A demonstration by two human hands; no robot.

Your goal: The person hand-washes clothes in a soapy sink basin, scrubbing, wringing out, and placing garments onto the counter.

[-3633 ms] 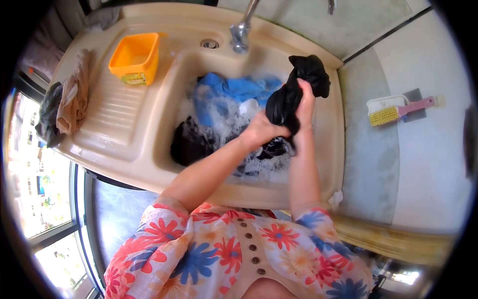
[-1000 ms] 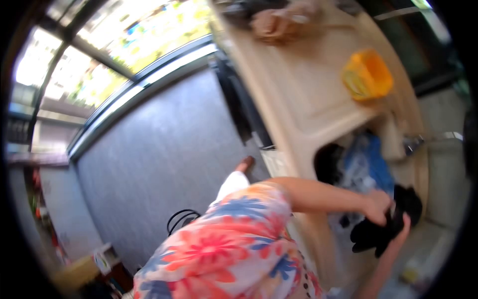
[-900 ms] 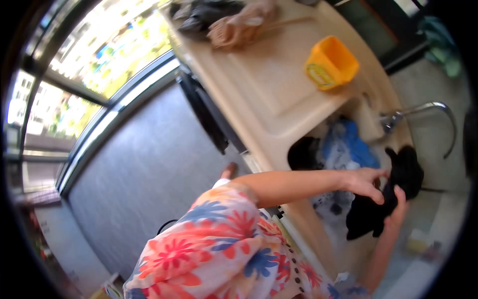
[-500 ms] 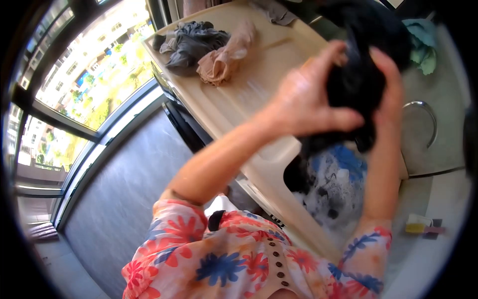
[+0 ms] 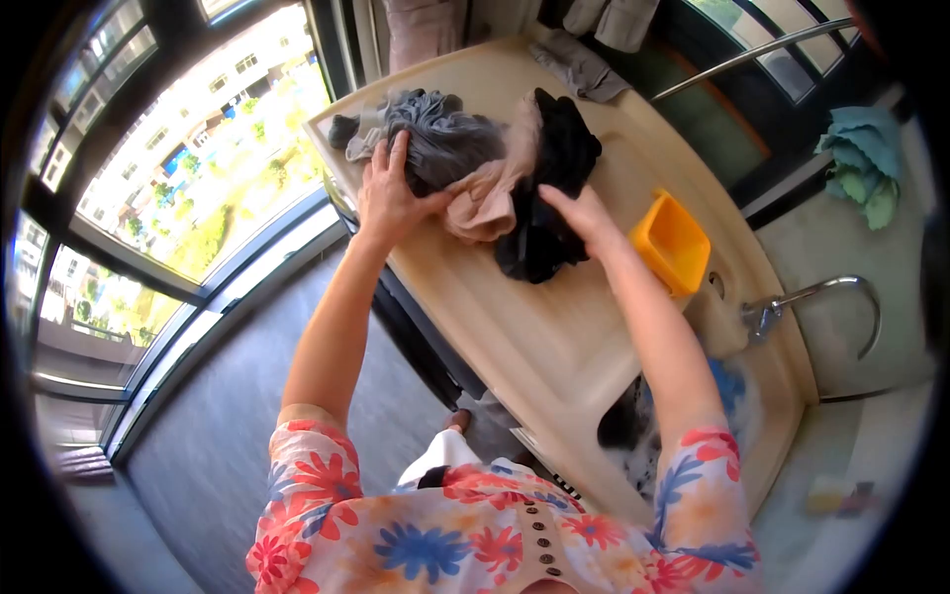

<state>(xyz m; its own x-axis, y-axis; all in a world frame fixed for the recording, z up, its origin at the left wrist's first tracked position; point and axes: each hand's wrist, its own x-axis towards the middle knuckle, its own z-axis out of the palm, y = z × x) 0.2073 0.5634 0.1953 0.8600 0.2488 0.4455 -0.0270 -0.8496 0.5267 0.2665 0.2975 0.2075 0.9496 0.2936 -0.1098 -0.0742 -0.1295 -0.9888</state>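
On the beige counter (image 5: 475, 317) lies a heap of damp clothes. My left hand (image 5: 391, 193), fingers spread, touches the near side of the grey cloth (image 5: 445, 139). Between the grey and black pieces is a pinkish-beige cloth (image 5: 487, 203). My right hand (image 5: 586, 220) rests against the right side of the black cloth (image 5: 542, 228), thumb on it; its other fingers are partly hidden, and whether they grip the cloth cannot be made out.
An orange container (image 5: 673, 243) stands right of my right hand, near the chrome faucet (image 5: 792, 305). The basin below holds suds and blue cloth (image 5: 730, 386). A grey cloth (image 5: 579, 67) lies at the counter's far edge. Windows are at left.
Both hands have moved left and away from above the basin to the heap. The black cloth, held up before, now lies beside the pinkish-beige cloth. The orange container has come into view.
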